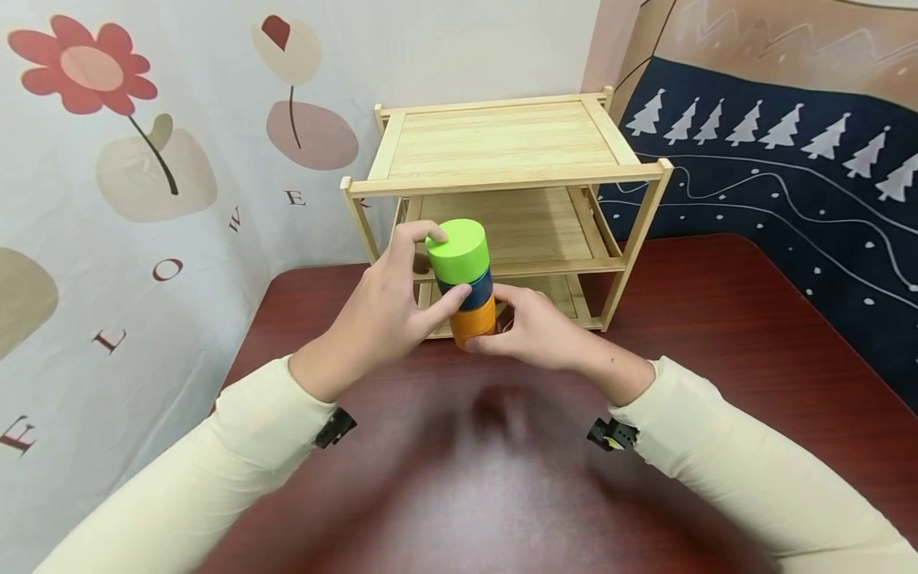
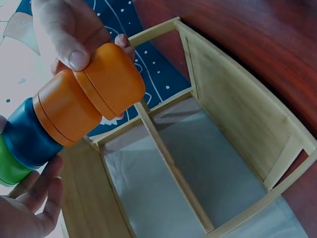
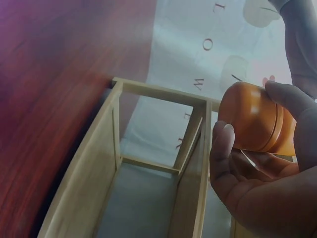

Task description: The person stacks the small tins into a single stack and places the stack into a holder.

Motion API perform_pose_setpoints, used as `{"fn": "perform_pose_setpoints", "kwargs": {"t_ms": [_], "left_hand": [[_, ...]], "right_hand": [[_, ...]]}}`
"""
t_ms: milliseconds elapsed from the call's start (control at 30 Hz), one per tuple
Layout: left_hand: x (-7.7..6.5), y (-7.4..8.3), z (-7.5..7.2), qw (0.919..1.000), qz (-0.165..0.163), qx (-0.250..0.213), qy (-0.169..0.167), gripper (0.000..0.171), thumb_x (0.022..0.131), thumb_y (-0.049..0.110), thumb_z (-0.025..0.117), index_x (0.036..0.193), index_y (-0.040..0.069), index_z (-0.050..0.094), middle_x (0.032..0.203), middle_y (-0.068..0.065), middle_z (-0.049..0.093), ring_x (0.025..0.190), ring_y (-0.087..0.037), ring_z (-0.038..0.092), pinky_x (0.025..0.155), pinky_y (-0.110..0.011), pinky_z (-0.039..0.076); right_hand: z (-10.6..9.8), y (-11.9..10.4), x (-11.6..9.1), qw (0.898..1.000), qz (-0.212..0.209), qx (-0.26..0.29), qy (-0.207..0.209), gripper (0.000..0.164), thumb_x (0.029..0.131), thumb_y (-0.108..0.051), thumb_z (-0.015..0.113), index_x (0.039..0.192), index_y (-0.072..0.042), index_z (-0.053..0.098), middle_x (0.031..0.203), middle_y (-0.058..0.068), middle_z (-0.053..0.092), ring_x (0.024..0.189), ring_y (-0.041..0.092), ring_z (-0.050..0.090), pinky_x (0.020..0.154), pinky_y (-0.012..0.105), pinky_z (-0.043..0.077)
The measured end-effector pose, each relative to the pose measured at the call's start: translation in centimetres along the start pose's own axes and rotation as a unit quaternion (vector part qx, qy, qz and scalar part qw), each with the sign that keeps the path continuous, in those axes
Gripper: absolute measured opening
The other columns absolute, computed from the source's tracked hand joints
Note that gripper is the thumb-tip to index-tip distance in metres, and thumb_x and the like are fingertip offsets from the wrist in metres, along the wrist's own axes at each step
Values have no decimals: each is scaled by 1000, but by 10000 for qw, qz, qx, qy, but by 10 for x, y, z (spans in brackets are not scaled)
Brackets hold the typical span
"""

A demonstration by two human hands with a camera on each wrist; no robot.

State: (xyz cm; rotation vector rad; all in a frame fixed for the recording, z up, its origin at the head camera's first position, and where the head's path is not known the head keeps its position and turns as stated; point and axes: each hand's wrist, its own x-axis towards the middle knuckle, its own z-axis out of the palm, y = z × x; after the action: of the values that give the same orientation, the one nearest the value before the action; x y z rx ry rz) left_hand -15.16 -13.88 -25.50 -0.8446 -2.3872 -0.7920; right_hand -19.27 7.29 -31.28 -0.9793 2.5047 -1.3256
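Between my two hands stands a slightly tilted stack of round, smooth, cup-like pieces, held up above the table. A lime green piece [image 1: 464, 253] is on top, a dark blue piece [image 1: 479, 293] under it and orange below. In the left wrist view the orange part shows as two pieces, the end one [image 2: 113, 79] slightly off line with its neighbour [image 2: 67, 106]. My left hand [image 1: 383, 307] grips the upper part, a finger over the green top and the thumb on the blue. My right hand [image 1: 548, 331] grips the orange bottom piece [image 3: 250, 116] between thumb and fingers.
A light wooden shelf rack [image 1: 502, 143] with three levels stands behind the stack on the dark red table [image 1: 466, 478]. Flower-printed cloth [image 1: 215, 88] hangs at left, navy cloth with white trees [image 1: 774, 175] at right. Both wrists wear black straps [image 1: 612, 434].
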Motion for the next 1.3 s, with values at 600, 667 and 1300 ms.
{"fn": "perform_pose_setpoints", "kwargs": {"t_ms": [600,667,1300], "left_hand": [[49,10,-26,9980,-248,-179,-550,55,94,27,70,129,7,33,122,-12,53,96,-20,69,91,-36,53],[56,10,-29,9973,-265,-309,-608,55,94,26,69,129,6,32,122,-12,51,96,-20,70,90,-34,52],[91,22,-51,9973,-451,-366,-440,59,94,36,67,131,10,29,130,-13,52,97,-18,69,93,-33,54]], "right_hand": [[-30,-20,10,9990,-32,-346,269,46,85,-33,79,124,-16,62,105,-1,71,86,18,61,76,33,51],[-35,-22,12,9989,-49,-347,322,45,85,-32,79,123,-15,63,103,0,71,83,19,62,74,33,51],[-73,-56,18,9952,46,-758,616,42,84,-31,79,119,-12,65,98,5,69,81,21,59,73,33,48]]}}
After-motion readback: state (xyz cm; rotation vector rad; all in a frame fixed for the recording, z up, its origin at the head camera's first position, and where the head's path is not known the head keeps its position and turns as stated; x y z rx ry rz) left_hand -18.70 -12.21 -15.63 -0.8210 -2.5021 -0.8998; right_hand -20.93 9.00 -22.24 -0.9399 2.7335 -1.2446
